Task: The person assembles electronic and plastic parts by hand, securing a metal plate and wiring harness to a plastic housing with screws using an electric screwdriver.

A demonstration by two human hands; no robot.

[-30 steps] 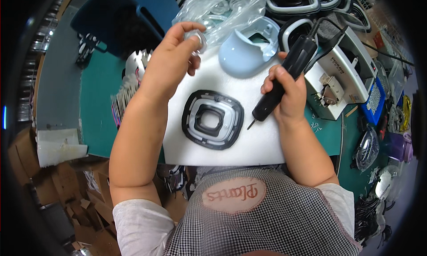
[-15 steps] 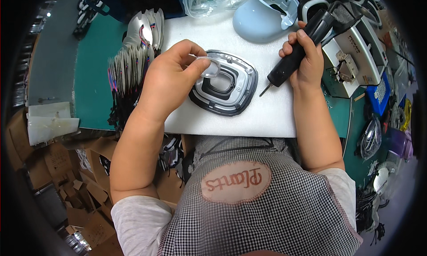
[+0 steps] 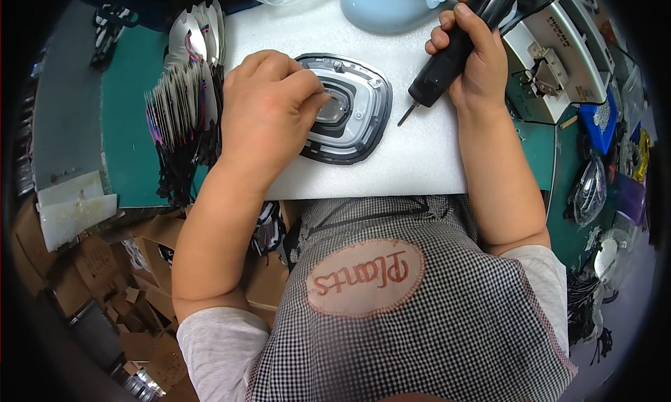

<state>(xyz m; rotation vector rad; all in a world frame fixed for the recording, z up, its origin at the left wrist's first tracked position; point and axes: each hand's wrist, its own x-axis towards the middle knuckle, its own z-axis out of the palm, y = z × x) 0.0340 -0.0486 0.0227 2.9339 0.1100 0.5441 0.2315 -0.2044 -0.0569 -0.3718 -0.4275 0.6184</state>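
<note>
You are pressing a small part into the oval frame (image 3: 349, 112).
Your left hand (image 3: 269, 112) fingers are pinched on it; your right hand (image 3: 479, 63) is clamped around the electric screwdriver (image 3: 454, 49). The frame looks stiff and light; hold its rim.

left hand (image 3: 269, 105) hiding frame's (image 3: 349, 112) left part, screwdriver (image 3: 458, 42) top cut off

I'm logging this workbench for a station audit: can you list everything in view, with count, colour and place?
Frame part: one, grey and black rounded frame, on the pad's middle.
Foam pad: one, white, on the bench.
Electric screwdriver: one, black, tip above the pad.
Shell: one, pale blue, at the pad's far edge.
Wired boards: a stack, silver with black wires, left of the pad.
Bench mat: one, green.
Cardboard scraps: many, brown, lower left.
Left hand: on the frame part, fingertips at its centre.
Right hand: grip around the electric screwdriver.
</note>
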